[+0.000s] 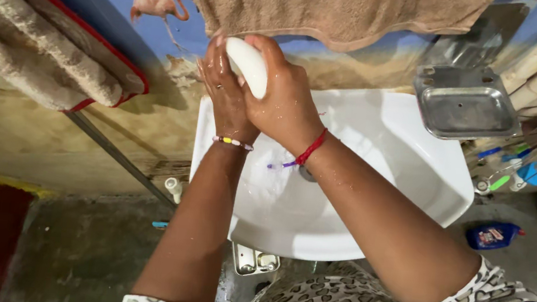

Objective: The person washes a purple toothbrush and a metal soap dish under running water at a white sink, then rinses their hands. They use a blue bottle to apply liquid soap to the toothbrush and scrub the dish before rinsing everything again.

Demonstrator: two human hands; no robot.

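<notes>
Both wet hands share the grip: right hand (279, 103) clasps a white soap bar (248, 66), left hand (225, 91) pressed flat against it, above the white sink (411, 165), under a tan towel (335, 6). Lathering seems underway; soap looks slippery. Beside it, a steel soap dish (466, 111).

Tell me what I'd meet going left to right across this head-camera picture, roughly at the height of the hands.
Rolled grey mat with red edging → flamingo picture on the wall → left hand → white soap bar in the right hand → metal soap dish.
</notes>
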